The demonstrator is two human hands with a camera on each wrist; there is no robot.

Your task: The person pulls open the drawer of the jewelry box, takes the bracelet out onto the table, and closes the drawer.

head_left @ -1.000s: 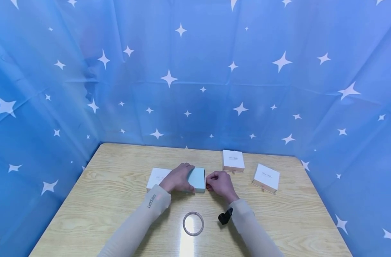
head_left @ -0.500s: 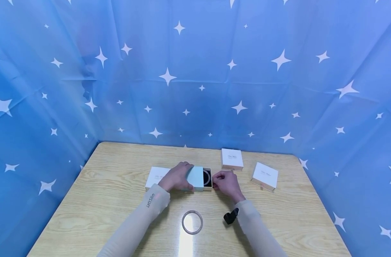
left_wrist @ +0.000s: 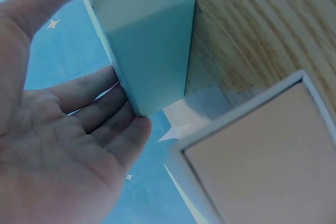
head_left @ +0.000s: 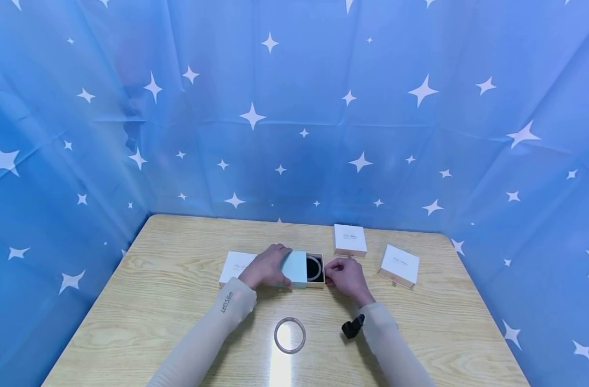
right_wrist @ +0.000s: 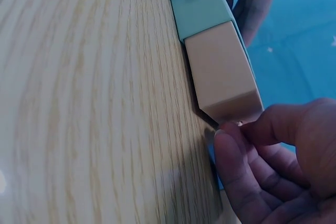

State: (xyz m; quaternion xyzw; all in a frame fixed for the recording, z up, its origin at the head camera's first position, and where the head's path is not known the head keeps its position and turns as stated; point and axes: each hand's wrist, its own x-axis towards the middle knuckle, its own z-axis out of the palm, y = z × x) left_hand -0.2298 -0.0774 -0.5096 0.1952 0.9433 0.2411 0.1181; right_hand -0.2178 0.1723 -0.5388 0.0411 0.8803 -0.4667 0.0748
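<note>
My left hand point(head_left: 270, 267) grips the pale teal sleeve point(head_left: 294, 267) of a small drawer box, thumb on one side and fingers on the other. From the sleeve's right end a tan drawer point(right_wrist: 218, 66) sticks out partway. In the head view, a ring-shaped bangle point(head_left: 320, 269) shows on the drawer's dark lining, partly covered by the sleeve. My right hand point(head_left: 346, 277) pinches at the drawer's outer end with thumb and index finger; whatever tab lies between them is mostly hidden. A second bangle point(head_left: 276, 335) lies flat on the table nearer to me.
A white box point(head_left: 236, 264) sits left of the teal one, partly behind my left hand. Two more white lettered boxes stand on the right: one at the back point(head_left: 350, 237), one farther right point(head_left: 401, 263). Blue starry cloth point(head_left: 294, 177) hangs behind the wooden table point(head_left: 168, 301).
The drawer has slid rightward out of the teal sleeve, bringing the bangle inside into sight. My right hand has moved right with it; the left hand stays on the sleeve.
</note>
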